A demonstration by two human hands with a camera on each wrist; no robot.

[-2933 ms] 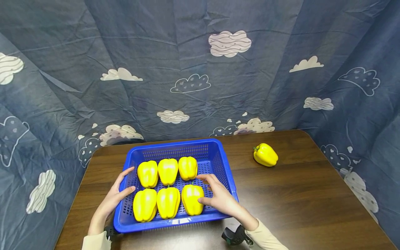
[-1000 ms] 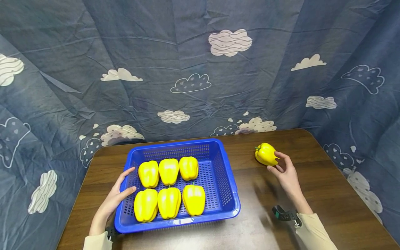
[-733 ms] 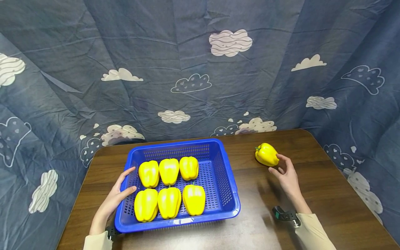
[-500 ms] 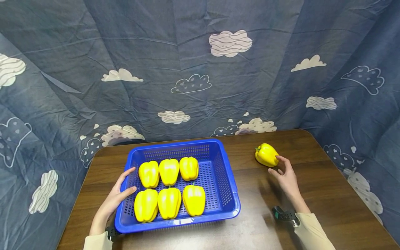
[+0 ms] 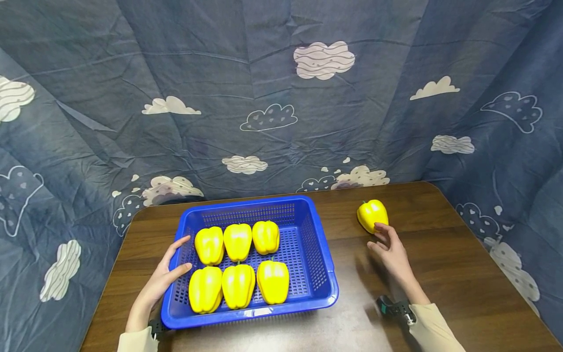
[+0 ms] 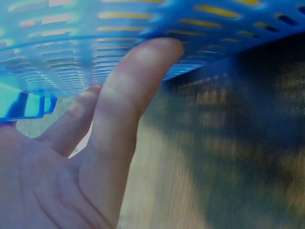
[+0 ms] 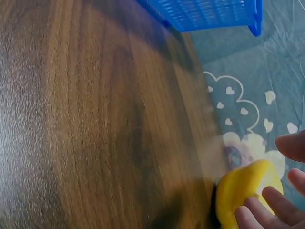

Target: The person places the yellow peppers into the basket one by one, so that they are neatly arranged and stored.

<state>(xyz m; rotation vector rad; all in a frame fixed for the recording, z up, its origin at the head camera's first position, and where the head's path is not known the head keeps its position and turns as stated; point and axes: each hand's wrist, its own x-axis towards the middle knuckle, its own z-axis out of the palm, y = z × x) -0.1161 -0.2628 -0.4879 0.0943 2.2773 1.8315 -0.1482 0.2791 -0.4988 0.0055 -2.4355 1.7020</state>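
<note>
A yellow bell pepper (image 5: 371,215) lies on the table to the right of the blue basket, its green stem pointing away. At its near right side, my right hand (image 5: 393,252) touches it with the fingertips; the thumb stands apart from it. In the right wrist view, the fingers (image 7: 259,212) lie against the pepper (image 7: 236,188) and do not close round it. My left hand (image 5: 158,283) grips the left rim of the blue basket (image 5: 327,274). Part of that hand shows in the left wrist view, with a finger (image 6: 124,95) against the slotted basket wall (image 6: 71,52).
Inside the basket, several yellow bell peppers stand in two rows, one being the front right pepper (image 5: 273,282). Bare basket floor (image 5: 292,244) shows to their right. A dark blue curtain (image 5: 272,73) with cloud prints hangs behind the brown wooden table (image 5: 440,274).
My right hand left the basket and reached the lone pepper. Lately it shifted left and towards me, and the pepper turned so its stem points away. The left hand stays on the rim.
</note>
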